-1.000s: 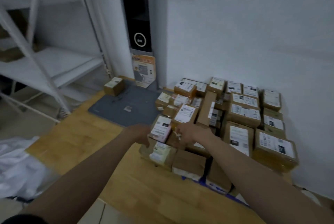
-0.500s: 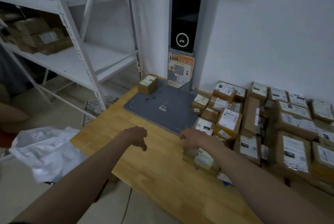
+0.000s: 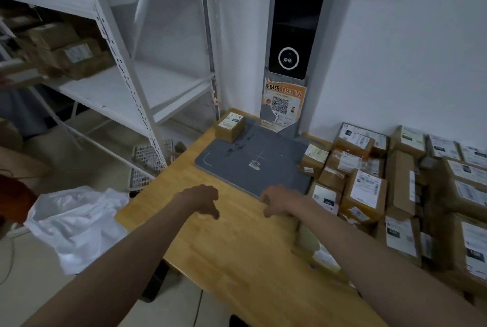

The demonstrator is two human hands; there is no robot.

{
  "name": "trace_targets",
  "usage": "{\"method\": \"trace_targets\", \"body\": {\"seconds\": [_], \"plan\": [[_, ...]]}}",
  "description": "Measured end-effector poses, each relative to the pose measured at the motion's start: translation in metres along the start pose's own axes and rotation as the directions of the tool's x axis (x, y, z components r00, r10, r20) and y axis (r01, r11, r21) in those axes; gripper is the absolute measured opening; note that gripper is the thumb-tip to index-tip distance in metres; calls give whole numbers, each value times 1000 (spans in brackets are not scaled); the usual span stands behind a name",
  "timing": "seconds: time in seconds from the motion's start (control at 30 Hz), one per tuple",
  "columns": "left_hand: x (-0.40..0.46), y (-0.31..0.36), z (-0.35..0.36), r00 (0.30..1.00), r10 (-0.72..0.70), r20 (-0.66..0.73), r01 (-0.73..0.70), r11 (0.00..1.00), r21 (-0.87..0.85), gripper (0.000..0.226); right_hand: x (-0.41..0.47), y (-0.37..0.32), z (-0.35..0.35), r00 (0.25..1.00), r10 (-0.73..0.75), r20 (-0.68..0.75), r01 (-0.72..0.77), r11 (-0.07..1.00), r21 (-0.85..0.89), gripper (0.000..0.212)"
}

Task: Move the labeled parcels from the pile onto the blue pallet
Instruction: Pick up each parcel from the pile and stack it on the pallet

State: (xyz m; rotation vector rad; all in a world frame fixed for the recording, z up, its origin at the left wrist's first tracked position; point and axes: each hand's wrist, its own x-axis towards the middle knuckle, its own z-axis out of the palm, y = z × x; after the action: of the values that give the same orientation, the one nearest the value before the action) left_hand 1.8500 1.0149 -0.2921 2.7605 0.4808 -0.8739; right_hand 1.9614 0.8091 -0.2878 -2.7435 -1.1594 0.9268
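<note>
To do the next pick well, we judged we should take 1 labelled parcel (image 3: 363, 189) by both sides from the stack just right of the grey mat (image 3: 253, 165). Our left hand (image 3: 201, 200) and right hand (image 3: 280, 201) hung loosely curled near the mat's front edge, holding nothing.

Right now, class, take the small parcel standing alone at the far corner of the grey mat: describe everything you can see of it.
The small parcel is a brown cardboard box, closed, standing flat and upright with a white printed label on its top face; the print is too small to read. It sits at the far left corner of the grey mat on the wooden table, apart from the other parcels. Neither hand touches it.
</note>
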Motion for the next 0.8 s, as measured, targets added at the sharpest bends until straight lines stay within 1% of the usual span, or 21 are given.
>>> {"method": "trace_targets", "body": {"seconds": [0.13, 0.27, 0.37, 0.47, 0.57, 0.6, 0.7, 0.8], "plan": [[31, -18, -13, 1000, -22, 13, 22, 1000, -1, 68, 41, 5, -8, 1000, -6, 25, 4, 998, 56, 46], [65, -37, -30, 998, -66, 10, 66, 997, -37, 63, 81, 13, -12, 1000, 9, 29, -13, 990, 137, 48], [86, -47, -34, 994, -108, 8, 108, 993, -51, 61, 108, 23, -10, 997, 4, 75, -17, 983, 181, 49], [105, -56, -33, 992, -120, 41, 121, 992, -33, 62, 131, 31, -6, 994, -2, 114, -23, 976, 218, 41], [127, -67, -38, 988, -136, 71, 138, 990, -24, 62, 152, 36, -5, 990, 2, 144, -34, 975, 219, 19], [136, -70, -42, 988, -137, 72, 139, 990, -23, 62, 160, 38, -6, 990, 11, 142, -44, 973, 225, 20], [165, -79, -54, 989, -132, 67, 135, 990, -36, 61, 185, 42, -15, 992, 42, 123, -75, 957, 279, 38], [198, -90, -65, 995, -95, 36, 96, 994, -57, 60, 211, 43, -22, 994, 60, 93, -91, 922, 377, 43]]}}
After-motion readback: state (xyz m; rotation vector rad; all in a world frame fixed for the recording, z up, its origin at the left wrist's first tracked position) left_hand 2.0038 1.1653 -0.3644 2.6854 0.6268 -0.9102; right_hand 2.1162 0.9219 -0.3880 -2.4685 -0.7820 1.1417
